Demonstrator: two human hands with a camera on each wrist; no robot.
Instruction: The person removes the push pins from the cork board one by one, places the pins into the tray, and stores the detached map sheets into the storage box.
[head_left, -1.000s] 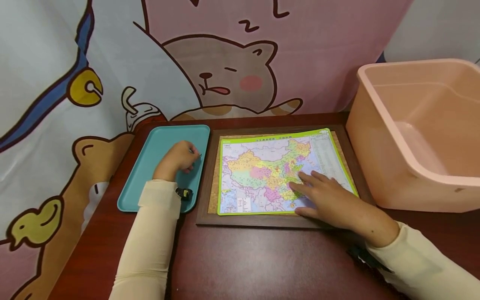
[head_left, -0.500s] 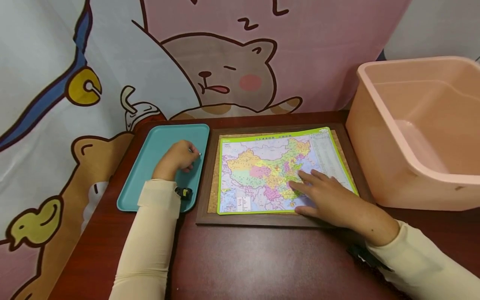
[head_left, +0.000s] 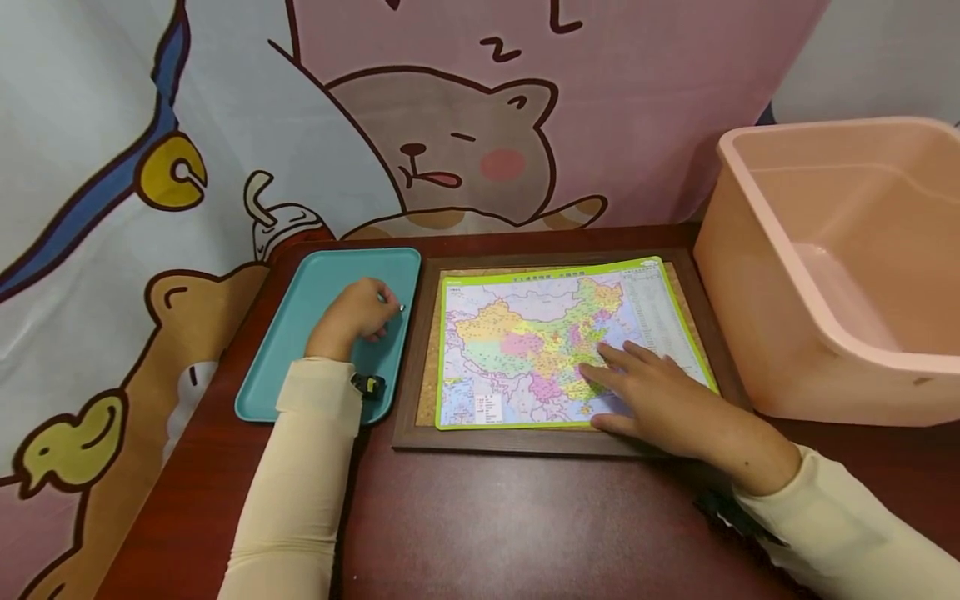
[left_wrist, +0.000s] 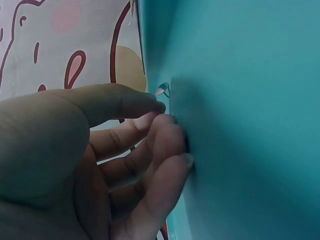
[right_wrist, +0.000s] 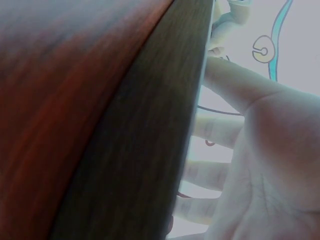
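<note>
Pinching, seemingly, pin (head_left: 401, 307); pressing map (head_left: 525, 342).

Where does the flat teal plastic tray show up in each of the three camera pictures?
Head view: the flat teal plastic tray lies left of centre on the table, under the left hand.
Left wrist view: the tray fills the right side, the curled fingers against it.
Right wrist view: not in it.
Shared landmark: the cartoon-printed cloth backdrop appears in all three, at upper left and upper right.
</note>
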